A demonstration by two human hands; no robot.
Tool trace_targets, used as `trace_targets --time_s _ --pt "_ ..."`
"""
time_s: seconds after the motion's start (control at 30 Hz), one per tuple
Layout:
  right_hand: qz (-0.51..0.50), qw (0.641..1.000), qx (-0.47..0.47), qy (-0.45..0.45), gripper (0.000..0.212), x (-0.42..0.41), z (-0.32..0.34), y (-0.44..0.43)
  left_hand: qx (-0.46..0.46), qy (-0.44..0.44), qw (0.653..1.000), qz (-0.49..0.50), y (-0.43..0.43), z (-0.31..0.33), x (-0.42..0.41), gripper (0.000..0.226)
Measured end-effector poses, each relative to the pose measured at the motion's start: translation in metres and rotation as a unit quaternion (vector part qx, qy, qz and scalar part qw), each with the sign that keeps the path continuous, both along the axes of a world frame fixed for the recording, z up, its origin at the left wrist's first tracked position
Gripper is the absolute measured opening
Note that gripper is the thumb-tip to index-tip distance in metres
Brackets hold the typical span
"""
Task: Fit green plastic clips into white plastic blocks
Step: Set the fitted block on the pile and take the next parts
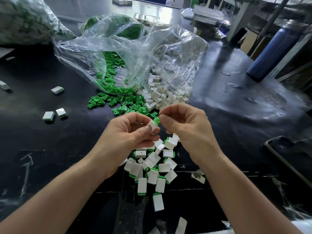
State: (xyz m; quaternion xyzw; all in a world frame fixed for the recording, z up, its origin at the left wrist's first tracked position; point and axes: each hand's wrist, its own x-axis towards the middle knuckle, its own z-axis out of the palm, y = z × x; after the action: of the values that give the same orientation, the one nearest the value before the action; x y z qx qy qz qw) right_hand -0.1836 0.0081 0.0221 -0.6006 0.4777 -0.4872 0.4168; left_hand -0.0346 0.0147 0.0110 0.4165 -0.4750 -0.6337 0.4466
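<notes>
The left hand [133, 132] and right hand [185, 127] meet above the dark tabletop [50, 149]. Far behind them a clear plastic bag [135, 48] spills loose green clips [109, 92] on the left and empty white blocks [162, 95] on the right. A heap of fitted blocks [152, 168] lies near, between the wrists. The left hand's fingers curl round a single white block [152, 126]. The right hand pinches a green clip [157, 119] at the block's open end, seemingly partly in.

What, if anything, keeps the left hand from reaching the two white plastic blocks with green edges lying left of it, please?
Probably nothing, so yes: only bare black table lies between the left hand and that pair. But it grips a white plastic block, so it is occupied.
</notes>
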Motion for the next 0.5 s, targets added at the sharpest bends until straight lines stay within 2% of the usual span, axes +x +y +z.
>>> trace_targets --time_s 0.17,0.5 --pt "0.008 1.000 0.011 -0.013 0.020 -0.0006 -0.0009 0.0002 -0.021 -0.033 0.999 0.003 0.0002 0.0006 0.0000 0.004" --pt "-0.017 0.998 -0.016 0.062 0.023 0.0016 -0.0043 0.0000 -0.043 -0.031 0.999 0.003 0.0016 -0.0008 0.0003 0.006"
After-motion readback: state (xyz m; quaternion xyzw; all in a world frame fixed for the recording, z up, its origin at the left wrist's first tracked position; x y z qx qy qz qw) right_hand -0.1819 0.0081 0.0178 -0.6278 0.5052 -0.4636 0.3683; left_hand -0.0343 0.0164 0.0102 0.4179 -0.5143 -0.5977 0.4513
